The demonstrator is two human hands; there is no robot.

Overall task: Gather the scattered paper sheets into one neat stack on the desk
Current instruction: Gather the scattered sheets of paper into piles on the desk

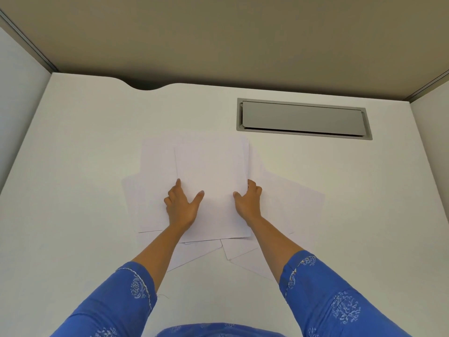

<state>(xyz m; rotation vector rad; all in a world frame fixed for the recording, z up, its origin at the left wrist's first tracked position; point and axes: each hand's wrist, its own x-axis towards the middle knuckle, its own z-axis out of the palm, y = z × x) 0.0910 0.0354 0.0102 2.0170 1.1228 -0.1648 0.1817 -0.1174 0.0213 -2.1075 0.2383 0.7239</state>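
Several white paper sheets lie overlapping in the middle of the white desk (73, 147). A partly squared pile (213, 171) sits on top, with loose sheets fanned out to the left (150, 195), to the right (296, 200) and toward me (243, 249). My left hand (181, 205) rests flat on the pile's left part, fingers spread. My right hand (247, 203) is at the pile's right edge, thumb on top and fingers curled around the edge of the sheets.
A grey metal cable hatch (303, 119) is set into the desk at the back right. Partition walls stand at the left (19, 93), the right (432, 142) and the back. A curved cutout (145, 85) notches the desk's back edge.
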